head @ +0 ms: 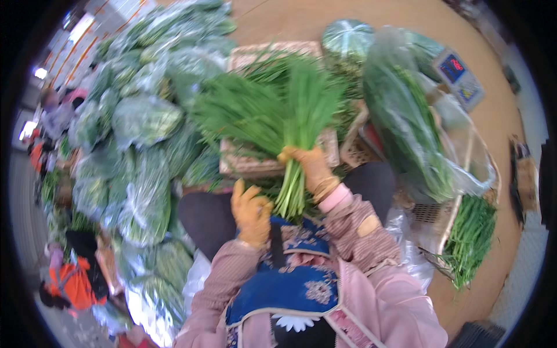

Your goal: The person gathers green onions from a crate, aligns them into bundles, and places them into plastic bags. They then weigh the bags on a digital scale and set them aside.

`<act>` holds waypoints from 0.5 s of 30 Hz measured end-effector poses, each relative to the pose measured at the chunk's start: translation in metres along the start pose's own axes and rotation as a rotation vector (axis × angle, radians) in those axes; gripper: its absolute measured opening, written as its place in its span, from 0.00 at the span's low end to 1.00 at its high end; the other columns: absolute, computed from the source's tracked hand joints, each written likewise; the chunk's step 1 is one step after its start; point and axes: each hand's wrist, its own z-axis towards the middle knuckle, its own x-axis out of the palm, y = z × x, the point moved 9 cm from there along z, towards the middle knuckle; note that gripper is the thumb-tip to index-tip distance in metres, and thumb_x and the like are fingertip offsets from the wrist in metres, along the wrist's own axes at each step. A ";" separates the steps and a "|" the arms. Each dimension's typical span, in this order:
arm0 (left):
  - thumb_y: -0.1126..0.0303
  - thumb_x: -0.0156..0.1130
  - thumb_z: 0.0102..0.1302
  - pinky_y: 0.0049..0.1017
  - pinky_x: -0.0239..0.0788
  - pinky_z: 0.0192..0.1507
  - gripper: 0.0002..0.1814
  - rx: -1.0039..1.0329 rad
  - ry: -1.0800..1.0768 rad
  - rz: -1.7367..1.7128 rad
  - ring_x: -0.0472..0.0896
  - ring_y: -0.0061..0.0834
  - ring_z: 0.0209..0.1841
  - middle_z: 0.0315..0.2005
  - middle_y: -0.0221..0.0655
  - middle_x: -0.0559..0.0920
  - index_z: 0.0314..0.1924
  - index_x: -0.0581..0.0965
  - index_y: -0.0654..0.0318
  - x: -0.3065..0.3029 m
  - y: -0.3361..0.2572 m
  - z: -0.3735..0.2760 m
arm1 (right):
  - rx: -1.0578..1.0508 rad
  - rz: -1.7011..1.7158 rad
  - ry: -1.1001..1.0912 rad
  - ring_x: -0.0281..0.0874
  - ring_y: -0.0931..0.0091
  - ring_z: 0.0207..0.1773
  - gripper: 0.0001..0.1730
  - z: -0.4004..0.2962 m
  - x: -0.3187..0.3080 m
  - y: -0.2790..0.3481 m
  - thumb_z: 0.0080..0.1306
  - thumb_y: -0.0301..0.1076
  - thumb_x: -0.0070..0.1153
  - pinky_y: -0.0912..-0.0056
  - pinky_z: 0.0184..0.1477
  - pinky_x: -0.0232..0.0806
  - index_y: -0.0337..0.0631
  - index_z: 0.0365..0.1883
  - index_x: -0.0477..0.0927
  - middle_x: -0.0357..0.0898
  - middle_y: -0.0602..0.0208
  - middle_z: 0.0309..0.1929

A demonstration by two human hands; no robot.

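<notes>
My right hand (310, 167), in an orange-yellow work glove, grips a bunch of long green leafy stalks (311, 100) that look like garlic chives. The pale stem ends (290, 187) point down towards my lap, while the blades fan out up and to the left. My left hand (251, 213), gloved alike, is just left of the stem ends with its fingers bent and apart; I see nothing in it. Behind the bunch stands a pink plastic crate (243, 163) with more of these greens in it, partly hidden by the bunch.
Bagged greens (148, 119) are heaped along my left. To my right lie a long plastic bag of greens (400, 117), a digital scale (459, 78) with a lit display, and loose greens (470, 239) by a basket. People, one in an orange vest (76, 282), are at far left.
</notes>
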 end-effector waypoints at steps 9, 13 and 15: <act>0.73 0.63 0.51 0.44 0.56 0.60 0.07 -0.038 0.242 0.023 0.68 0.50 0.54 0.41 0.39 0.74 0.31 0.76 0.62 0.034 0.020 -0.012 | -0.448 -0.426 0.238 0.74 0.78 0.35 0.21 -0.061 0.047 0.218 0.54 0.21 0.59 0.74 0.41 0.67 0.37 0.47 0.72 0.78 0.69 0.34; 0.72 0.62 0.52 0.44 0.56 0.59 0.07 -0.065 0.305 0.026 0.68 0.50 0.54 0.42 0.40 0.73 0.33 0.76 0.61 0.042 0.018 -0.015 | -0.808 -0.744 0.077 0.75 0.80 0.38 0.15 -0.088 0.002 0.345 0.54 0.26 0.64 0.75 0.41 0.68 0.39 0.41 0.78 0.80 0.70 0.35; 0.71 0.62 0.52 0.44 0.56 0.59 0.08 -0.054 0.322 0.024 0.68 0.50 0.53 0.42 0.40 0.73 0.33 0.76 0.61 0.047 0.016 -0.015 | -0.855 -0.848 -0.087 0.75 0.80 0.39 0.19 -0.098 -0.045 0.389 0.55 0.29 0.66 0.77 0.44 0.69 0.39 0.45 0.78 0.81 0.70 0.39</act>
